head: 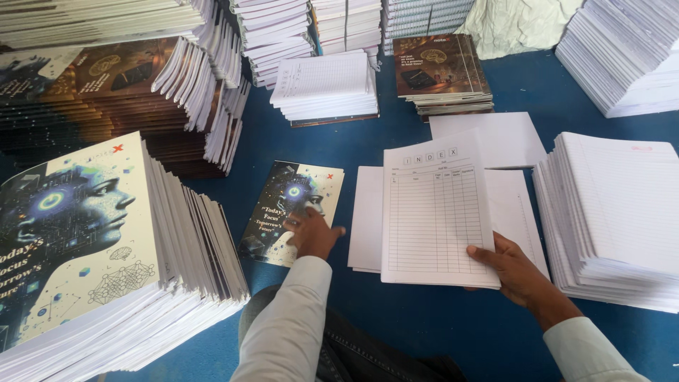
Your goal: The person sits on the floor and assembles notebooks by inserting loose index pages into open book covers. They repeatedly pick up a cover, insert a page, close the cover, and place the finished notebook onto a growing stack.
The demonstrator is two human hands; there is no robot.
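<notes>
My left hand (311, 232) rests palm-down on a single printed cover sheet (283, 205) that lies flat on the blue surface; the cover shows a dark head illustration on cream. My right hand (511, 267) grips the lower right corner of a white ruled index sheet (433, 212), held tilted above a low pile of white blank sheets (368, 212). A tall stack of lined white pages (615, 212) stands just right of that hand.
A big stack of the same illustrated covers (85, 247) sits at the near left. Brown-covered notebook piles (127, 92), (440, 71) and more lined page stacks (327, 85), (622, 56) crowd the far side. A loose white sheet (495, 136) lies beyond the index sheet.
</notes>
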